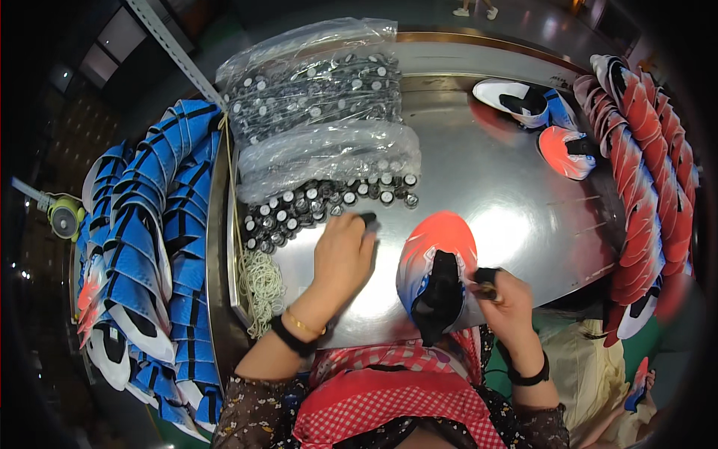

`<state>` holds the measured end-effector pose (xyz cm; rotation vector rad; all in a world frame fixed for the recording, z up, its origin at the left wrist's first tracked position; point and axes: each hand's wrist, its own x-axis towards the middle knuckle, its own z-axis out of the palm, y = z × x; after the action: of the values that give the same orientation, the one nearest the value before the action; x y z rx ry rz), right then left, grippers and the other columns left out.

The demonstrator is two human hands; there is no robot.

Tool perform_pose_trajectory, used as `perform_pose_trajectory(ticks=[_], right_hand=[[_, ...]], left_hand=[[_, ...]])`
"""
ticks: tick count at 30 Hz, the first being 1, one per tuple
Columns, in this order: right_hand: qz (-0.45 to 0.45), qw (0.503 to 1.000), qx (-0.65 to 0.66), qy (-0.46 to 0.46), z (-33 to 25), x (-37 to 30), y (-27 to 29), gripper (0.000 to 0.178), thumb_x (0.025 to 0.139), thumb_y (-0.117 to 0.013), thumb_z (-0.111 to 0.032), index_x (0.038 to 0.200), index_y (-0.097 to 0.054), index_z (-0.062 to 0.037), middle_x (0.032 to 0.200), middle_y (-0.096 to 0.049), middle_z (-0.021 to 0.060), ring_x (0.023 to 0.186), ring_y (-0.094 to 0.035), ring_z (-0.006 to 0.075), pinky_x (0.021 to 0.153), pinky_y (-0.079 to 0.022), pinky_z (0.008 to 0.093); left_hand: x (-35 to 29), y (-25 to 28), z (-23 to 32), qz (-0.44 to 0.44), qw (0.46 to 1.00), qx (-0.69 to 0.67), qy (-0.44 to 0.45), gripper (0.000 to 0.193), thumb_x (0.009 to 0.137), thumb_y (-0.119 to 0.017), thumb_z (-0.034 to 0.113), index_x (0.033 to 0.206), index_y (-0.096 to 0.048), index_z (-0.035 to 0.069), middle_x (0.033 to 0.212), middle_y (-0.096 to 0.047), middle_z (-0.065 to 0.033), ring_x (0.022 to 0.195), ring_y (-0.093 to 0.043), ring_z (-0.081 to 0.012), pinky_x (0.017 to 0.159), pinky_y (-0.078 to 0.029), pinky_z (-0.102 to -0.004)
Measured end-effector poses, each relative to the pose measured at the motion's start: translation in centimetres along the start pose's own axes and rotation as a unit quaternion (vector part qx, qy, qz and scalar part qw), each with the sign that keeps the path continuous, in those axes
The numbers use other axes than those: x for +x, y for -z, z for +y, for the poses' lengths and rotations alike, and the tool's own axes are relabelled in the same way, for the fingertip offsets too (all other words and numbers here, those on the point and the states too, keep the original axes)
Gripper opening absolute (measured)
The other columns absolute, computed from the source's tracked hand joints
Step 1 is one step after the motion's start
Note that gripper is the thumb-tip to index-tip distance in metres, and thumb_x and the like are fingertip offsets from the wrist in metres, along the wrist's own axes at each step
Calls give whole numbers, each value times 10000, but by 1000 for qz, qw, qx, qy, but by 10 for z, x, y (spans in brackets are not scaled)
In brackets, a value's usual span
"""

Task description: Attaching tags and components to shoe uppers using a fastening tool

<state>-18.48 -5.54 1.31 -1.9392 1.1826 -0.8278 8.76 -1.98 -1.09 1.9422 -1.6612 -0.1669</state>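
Glossy, smooth metal is seen in the surface (449, 176), crinkled clear plastic in the bag (329, 153) toward eleven o'clock, matt-looking cloth in the shoe (441, 233) toward four and apron (389, 404) at six.

The view looks from the person's head, through the left of two side-by-side fisheye cameras, down and slightly forward onto the table (516, 179). It sits close above the near edge, taking in the apron (396, 396) there as well as the left hand (340, 258) and right hand (511, 301), and reaches past the far edge to the floor (523, 30). The far edge bends; the right edge seems to fall within view, though partly covered.
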Motion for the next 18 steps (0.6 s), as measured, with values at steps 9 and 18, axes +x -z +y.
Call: perform_pose_trajectory(ticks=[9,18], right_hand=[[-281,893,-244,254,-36,25,-42,233,680,-686,-127,892,-594,-94,911,-582,61,727,-630,270,588,-507,383],[-246,929,-177,212,-33,13,-47,238,655,-677,-74,873,-588,-100,957,-580,50,716,-627,272,586,-503,374]], left_hand=[[48,-43,-11,-50,987,110,-102,212,753,-655,135,920,-565,43,987,-569,-121,928,-562,-295,749,-497,-396],[49,-46,-18,-19,983,141,-118,159,744,-638,107,842,-529,46,832,-582,-133,733,-603,-321,656,-509,-410]])
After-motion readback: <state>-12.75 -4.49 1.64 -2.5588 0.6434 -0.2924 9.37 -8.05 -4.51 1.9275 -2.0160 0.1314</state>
